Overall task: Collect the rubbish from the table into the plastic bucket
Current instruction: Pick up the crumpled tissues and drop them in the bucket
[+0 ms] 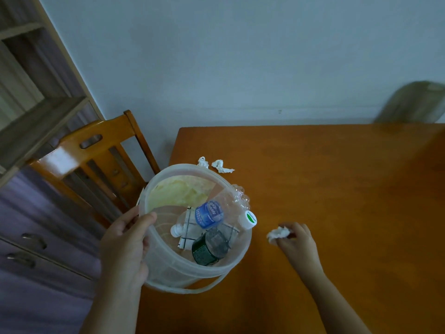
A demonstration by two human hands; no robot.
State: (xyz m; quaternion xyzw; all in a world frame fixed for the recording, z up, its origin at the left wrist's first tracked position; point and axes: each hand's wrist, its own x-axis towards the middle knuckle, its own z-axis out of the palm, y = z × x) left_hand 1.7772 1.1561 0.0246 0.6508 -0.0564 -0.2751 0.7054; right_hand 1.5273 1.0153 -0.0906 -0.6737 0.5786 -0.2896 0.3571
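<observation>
A clear plastic bucket [166,268] sits at the left edge of the orange wooden table [337,189]. My left hand [125,244] grips its near-left rim. Inside lie a bottle with a blue label [209,214], a bottle with a green-and-white cap [248,220], a dark green-labelled bottle [204,252] and a checked wrapper. My right hand [298,244] is just right of the bucket, fingers pinched on a crumpled white tissue [278,233]. Two more crumpled tissues [220,165] lie on the table beyond the bucket, one [203,162] partly hidden by the rim.
A wooden chair [96,160] stands left of the table against the pale wall. Shelving [29,92] and drawers [36,249] are at far left. A blurred grey object [414,102] sits at the table's far right corner.
</observation>
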